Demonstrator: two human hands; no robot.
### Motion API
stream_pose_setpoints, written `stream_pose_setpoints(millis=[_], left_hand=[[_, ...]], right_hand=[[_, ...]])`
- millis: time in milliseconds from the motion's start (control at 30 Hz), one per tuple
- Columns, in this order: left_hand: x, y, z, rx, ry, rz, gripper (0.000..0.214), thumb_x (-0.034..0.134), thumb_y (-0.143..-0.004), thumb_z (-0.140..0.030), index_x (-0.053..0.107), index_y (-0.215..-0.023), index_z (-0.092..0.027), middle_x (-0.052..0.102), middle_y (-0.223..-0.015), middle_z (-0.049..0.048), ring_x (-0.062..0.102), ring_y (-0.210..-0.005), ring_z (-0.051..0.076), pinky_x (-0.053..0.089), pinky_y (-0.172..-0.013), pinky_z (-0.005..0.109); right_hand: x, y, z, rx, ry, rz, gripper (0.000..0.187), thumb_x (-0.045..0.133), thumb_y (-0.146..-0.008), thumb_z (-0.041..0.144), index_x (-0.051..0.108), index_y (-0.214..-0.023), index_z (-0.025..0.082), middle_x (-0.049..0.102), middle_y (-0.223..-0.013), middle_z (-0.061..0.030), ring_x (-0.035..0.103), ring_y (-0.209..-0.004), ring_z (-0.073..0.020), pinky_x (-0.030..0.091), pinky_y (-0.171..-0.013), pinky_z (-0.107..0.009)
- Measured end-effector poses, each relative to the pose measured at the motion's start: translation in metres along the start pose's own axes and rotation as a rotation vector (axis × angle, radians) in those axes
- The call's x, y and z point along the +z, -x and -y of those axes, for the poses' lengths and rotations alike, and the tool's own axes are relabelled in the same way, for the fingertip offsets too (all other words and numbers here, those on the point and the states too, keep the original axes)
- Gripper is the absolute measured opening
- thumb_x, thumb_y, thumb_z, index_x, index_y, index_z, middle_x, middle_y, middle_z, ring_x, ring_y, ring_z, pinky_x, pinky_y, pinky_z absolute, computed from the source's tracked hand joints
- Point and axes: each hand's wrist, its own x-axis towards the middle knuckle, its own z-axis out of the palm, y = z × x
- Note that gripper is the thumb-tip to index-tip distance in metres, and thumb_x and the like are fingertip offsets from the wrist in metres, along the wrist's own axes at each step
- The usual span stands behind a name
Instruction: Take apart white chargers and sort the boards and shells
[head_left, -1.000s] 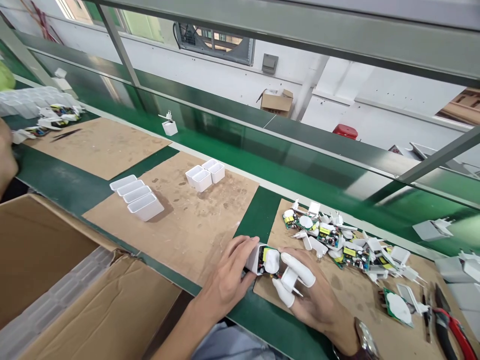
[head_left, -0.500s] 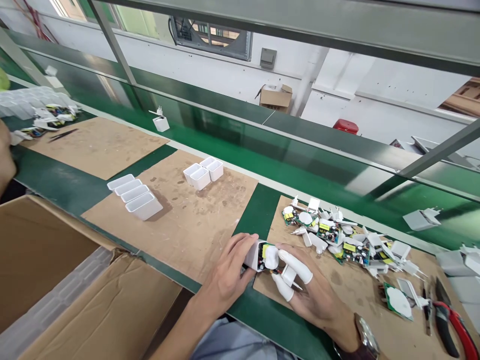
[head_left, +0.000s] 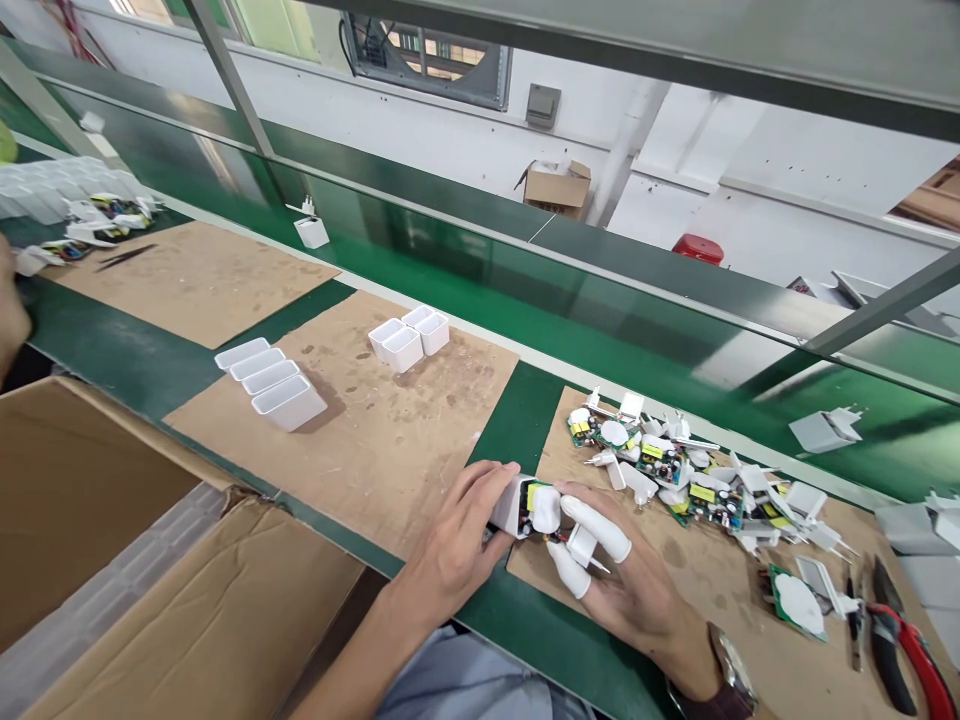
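Note:
My left hand [head_left: 454, 545] grips a small white charger shell [head_left: 508, 503] at the near edge of the bench. My right hand [head_left: 626, 590], with white finger cots on two fingers, pinches a green circuit board with a white plug cap [head_left: 541, 510] and holds it at the shell's open end. Both hands meet over the seam between two cardboard mats. A pile of circuit boards and white plug parts [head_left: 690, 480] lies just right of my right hand.
Empty white shells stand in a row [head_left: 270, 383] and in a small cluster [head_left: 409, 336] on the middle mat. An open cardboard box [head_left: 150, 570] sits at the near left. Red-handled cutters [head_left: 904, 650] lie far right. Finished chargers [head_left: 825, 430] ride the green conveyor belt [head_left: 525, 310]. Another person's hand [head_left: 11, 320] shows at the left edge.
My hands have stayed together on the shell and board. The chargers on the conveyor have drifted to the left.

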Motion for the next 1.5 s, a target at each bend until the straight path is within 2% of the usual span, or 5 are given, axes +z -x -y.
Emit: stream_pose_setpoints(millis=[467,800,1033,1333,1500], left_hand=[[0.0026,0.0029,0.0025,-0.008,-0.007,0.007,0.071,0.059,-0.102,-0.012,0.029,-0.164,-0.029,0.063,-0.147,0.0117,0.056,-0.141,0.029,0.055,-0.115,0.051],[-0.0001,-0.0002,0.0007,0.024,-0.036,-0.019,0.074,0.063,-0.099,-0.009,0.032,-0.164,-0.028,0.064,-0.146,0.0104,0.057,-0.139,0.027,0.055,-0.115,0.048],[-0.0012,-0.0008,0.0005,0.008,-0.013,-0.01,0.071,0.063,-0.1,-0.011,0.034,-0.163,-0.028,0.063,-0.146,0.011,0.057,-0.139,0.027,0.053,-0.117,0.048],[-0.0031,-0.0016,-0.0008,-0.028,-0.037,0.031,0.065,0.063,-0.101,-0.016,0.038,-0.16,-0.025,0.063,-0.146,0.0126,0.058,-0.139,0.028,0.052,-0.118,0.048],[-0.0035,-0.0019,-0.0011,-0.004,-0.041,0.035,0.065,0.065,-0.1,-0.016,0.039,-0.16,-0.023,0.064,-0.145,0.014,0.059,-0.138,0.028,0.053,-0.116,0.047]], right_hand=[[0.0003,-0.0006,0.001,0.018,0.021,0.018,0.072,0.064,-0.094,0.0,0.041,-0.159,0.021,0.065,-0.14,-0.0202,0.066,-0.129,-0.0302,0.064,-0.101,-0.049],[-0.0055,0.0006,0.0016,0.122,-0.017,0.119,0.067,0.061,-0.098,0.004,0.038,-0.16,0.018,0.057,-0.149,-0.0199,0.056,-0.141,-0.0291,0.057,-0.113,-0.049],[-0.0043,-0.0049,0.0042,0.073,0.009,0.072,0.068,0.058,-0.098,0.003,0.038,-0.16,0.022,0.065,-0.142,-0.0164,0.064,-0.132,-0.0275,0.061,-0.107,-0.049],[-0.0036,-0.0043,0.002,0.07,-0.025,0.047,0.074,0.062,-0.096,0.0,0.037,-0.162,0.023,0.064,-0.144,-0.0171,0.063,-0.13,-0.0287,0.06,-0.104,-0.051],[0.0,-0.0042,0.0021,0.041,-0.039,0.043,0.075,0.064,-0.095,-0.002,0.036,-0.162,0.018,0.063,-0.143,-0.02,0.059,-0.131,-0.0301,0.06,-0.104,-0.051]])
